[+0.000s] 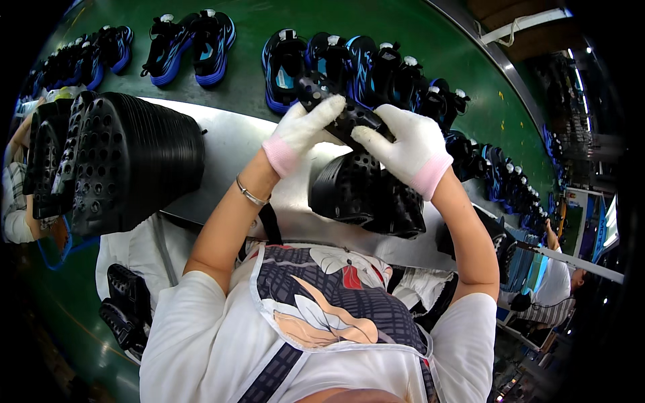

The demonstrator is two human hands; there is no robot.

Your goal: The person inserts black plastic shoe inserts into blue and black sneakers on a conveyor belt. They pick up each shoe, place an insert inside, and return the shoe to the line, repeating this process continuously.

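Note:
Above the metal ledge, both my gloved hands hold a black plastic shoe insert (349,120) dotted with round holes. My left hand (304,129) grips its left part, thumb laid over the top. My right hand (408,143) is closed round its right end, and the fingers beneath are hidden. Just below, a short stack of similar black perforated inserts (346,188) rests on the ledge, with more shiny black pieces (400,209) beside it. Beyond my hands stand black and blue sneakers (283,67) in a row.
A tall nested stack of black inserts (144,161) stands at the left of the metal ledge (232,151). More sneakers (213,50) line the green surface (252,17) to both sides. Other people (554,279) sit at right and far left. Black pieces (126,302) lie at lower left.

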